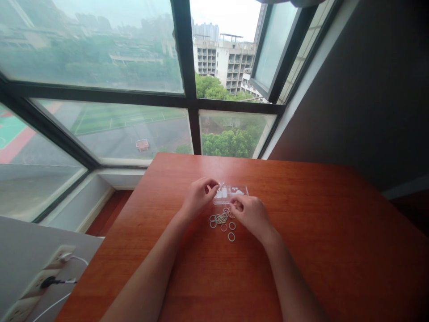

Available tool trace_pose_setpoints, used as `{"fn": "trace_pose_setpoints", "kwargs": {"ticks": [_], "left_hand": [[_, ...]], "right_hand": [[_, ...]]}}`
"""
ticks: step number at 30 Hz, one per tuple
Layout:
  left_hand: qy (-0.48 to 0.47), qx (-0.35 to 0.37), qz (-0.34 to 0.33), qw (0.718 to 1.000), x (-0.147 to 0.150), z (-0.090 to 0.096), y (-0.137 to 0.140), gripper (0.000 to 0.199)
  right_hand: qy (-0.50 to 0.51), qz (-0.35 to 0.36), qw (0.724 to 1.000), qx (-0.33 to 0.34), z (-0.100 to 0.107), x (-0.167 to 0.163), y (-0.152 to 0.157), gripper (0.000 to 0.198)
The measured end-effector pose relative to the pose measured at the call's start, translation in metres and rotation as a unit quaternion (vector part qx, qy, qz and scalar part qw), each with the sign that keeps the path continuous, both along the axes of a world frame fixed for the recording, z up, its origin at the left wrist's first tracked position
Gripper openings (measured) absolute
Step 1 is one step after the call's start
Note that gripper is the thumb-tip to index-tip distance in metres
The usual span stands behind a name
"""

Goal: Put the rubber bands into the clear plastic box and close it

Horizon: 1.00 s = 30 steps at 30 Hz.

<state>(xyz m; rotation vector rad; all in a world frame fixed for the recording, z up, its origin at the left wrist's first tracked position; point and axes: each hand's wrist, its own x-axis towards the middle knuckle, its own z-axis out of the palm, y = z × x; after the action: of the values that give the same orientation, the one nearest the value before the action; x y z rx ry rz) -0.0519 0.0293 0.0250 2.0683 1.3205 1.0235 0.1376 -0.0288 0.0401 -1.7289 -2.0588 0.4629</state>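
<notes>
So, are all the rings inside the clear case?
No, several rings lie on the wooden table, on the near side of the clear case.

On the table (318,232), the box (220,202) lies between the left hand (201,193), at its left end, and the right hand (251,213), before its right end. Rings (219,219) lie before the box, between the arms. The window (192,89) stands beyond both hands; sockets (47,277) sit well left.

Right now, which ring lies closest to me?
The pale greenish ring lying by itself, lowest in the picture; all the others lie farther away.
</notes>
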Motion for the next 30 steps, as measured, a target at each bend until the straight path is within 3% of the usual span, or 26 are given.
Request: {"fn": "trace_pose_setpoints", "kwargs": {"ticks": [7, 15, 18, 24, 30], "left_hand": [[-0.026, -0.039, -0.115, 0.992, 0.01, 0.011, -0.009, 0.016], [-0.012, -0.041, -0.131, 0.99, 0.016, 0.01, -0.012, 0.012], [-0.006, -0.027, -0.105, 0.994, 0.015, 0.006, -0.01, 0.011], [0.019, 0.007, 0.04, 0.999, 0.005, -0.008, 0.001, 0.009], [0.05, 0.022, 0.067, 0.996, 0.002, -0.014, 0.004, 0.009]], "right_hand": [[0.065, -0.062, 0.994, 0.066, -0.009, 0.005, 0.007, 0.017], [0.079, -0.07, 0.991, 0.078, -0.011, 0.003, 0.007, 0.021], [0.078, -0.074, 0.992, 0.074, -0.011, 0.002, 0.007, 0.021], [0.069, -0.076, 0.993, 0.056, -0.011, 0.005, 0.008, 0.018], [0.043, -0.069, 0.996, 0.024, -0.009, 0.007, 0.009, 0.015]]}}
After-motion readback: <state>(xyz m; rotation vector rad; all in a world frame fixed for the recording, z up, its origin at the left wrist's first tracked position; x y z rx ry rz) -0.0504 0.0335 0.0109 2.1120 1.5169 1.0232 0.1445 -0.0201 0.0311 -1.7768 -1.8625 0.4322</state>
